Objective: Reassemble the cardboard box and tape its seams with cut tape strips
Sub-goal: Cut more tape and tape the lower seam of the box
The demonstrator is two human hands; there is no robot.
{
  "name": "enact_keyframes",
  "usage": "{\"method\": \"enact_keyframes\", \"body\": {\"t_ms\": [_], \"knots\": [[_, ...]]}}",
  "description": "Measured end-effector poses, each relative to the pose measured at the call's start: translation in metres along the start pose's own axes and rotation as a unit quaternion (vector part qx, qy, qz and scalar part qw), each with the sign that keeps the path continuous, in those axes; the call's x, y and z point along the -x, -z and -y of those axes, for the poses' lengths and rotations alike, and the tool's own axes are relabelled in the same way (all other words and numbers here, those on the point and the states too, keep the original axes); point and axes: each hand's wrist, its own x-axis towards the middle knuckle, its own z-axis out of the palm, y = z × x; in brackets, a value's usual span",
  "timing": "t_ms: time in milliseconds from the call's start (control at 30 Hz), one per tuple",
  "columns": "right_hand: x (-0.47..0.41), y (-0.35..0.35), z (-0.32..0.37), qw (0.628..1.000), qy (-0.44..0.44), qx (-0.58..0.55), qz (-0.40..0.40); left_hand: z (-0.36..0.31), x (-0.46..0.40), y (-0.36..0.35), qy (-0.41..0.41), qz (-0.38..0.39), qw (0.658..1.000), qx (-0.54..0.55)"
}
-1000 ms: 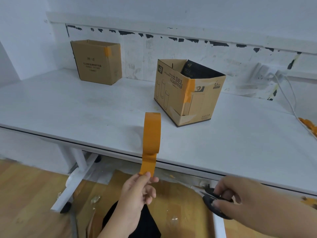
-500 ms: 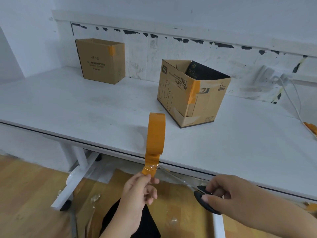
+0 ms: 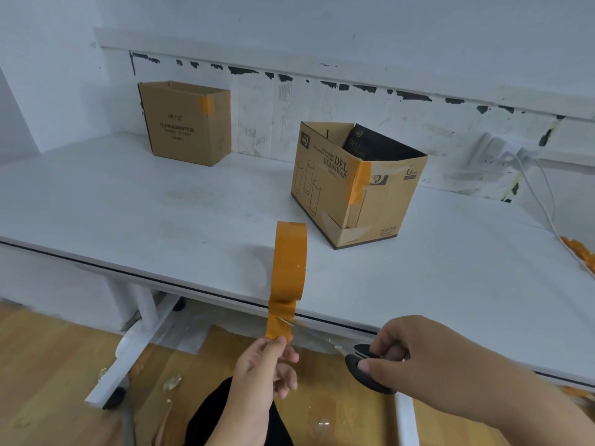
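Open glassware box [image 3: 335,191] holds a black carton [image 3: 380,148].

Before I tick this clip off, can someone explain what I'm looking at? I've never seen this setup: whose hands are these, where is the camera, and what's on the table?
There is no robot: a person wears one wide-angle camera on the head, looking down at their own hands. The left hand pinches the loose end of an orange tape strip pulled from an orange tape roll, which stands upright at the edge of the white table. The right hand grips black-handled scissors, blades at the strip. Behind stand an open brown cardboard box printed with glassware, one corner taped orange, and a plain brown cardboard box.
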Motion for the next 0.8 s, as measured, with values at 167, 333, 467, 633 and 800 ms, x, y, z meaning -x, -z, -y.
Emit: {"method": "enact_keyframes", "body": {"t_ms": [167, 333, 467, 633, 800], "knots": [[-0.005, 0.006, 0.014, 1.000, 0.016, 0.025, -0.007, 0.002, -0.003, 0.002, 0.011, 0.007, 1.000, 0.001], [-0.015, 0.001, 0.026, 0.999, 0.032, 0.026, -0.022, 0.002, -0.006, 0.007, 0.022, 0.021, 1.000, -0.003], [-0.016, -0.005, 0.026, 0.998, 0.041, 0.046, -0.019, 0.005, -0.003, 0.012, 0.042, 0.026, 0.998, -0.029], [-0.004, 0.000, 0.008, 0.997, 0.024, 0.065, -0.018, 0.009, 0.008, 0.029, 0.050, 0.072, 0.989, -0.122], [0.015, 0.017, -0.017, 0.995, 0.047, 0.072, -0.056, 0.007, 0.013, 0.044, 0.028, 0.017, 0.983, -0.178]]}}
